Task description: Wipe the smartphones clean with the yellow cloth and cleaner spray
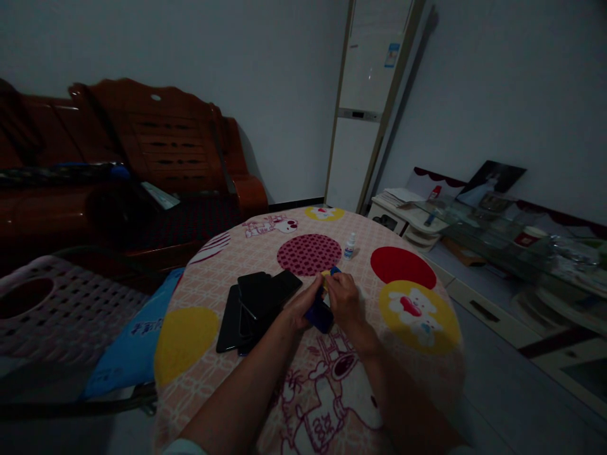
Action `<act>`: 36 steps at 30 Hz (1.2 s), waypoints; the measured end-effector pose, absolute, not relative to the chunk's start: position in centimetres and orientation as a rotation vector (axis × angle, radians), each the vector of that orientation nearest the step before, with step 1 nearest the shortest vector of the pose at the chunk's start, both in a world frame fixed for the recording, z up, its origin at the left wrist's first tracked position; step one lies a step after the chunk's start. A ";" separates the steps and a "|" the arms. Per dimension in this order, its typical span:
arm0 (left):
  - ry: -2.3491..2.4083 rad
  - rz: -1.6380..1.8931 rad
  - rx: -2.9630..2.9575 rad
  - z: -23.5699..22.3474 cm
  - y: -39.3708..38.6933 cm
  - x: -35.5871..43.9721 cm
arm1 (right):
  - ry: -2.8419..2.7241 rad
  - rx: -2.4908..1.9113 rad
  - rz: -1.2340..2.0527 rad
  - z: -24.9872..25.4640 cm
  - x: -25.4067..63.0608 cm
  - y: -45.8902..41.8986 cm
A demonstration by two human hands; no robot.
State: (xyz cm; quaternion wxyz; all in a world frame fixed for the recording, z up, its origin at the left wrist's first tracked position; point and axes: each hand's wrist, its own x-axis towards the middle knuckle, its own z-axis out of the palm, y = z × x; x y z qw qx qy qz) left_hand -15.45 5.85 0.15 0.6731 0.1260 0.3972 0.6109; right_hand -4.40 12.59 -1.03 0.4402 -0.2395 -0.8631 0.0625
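Note:
Both my hands meet over the middle of a round table [265, 253] covered with a pink cartoon-print cloth. My left hand [303, 304] is closed under a dark blue object [319, 316], gripping it from the left. My right hand [344, 297] is closed on the same object from the right, its fingers pinching near a small yellow and blue part [329, 273] at the top. What the object is cannot be made out in the dim light. Just left of my hands lie several dark phones [253, 306], overlapping in a pile.
A small white bottle [349, 245] stands past my hands. A wooden sofa [142, 158] fills the left back, a pink plastic chair [66, 303] with a blue bag [135, 344] sits left. A tall white air conditioner [367, 107] stands in the corner. A cluttered low cabinet [497, 221] runs along the right.

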 end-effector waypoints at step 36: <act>0.716 1.259 0.346 1.0 5.2 -16.5 | -2.026 -0.834 0.125 -1.5 -2.9 15.2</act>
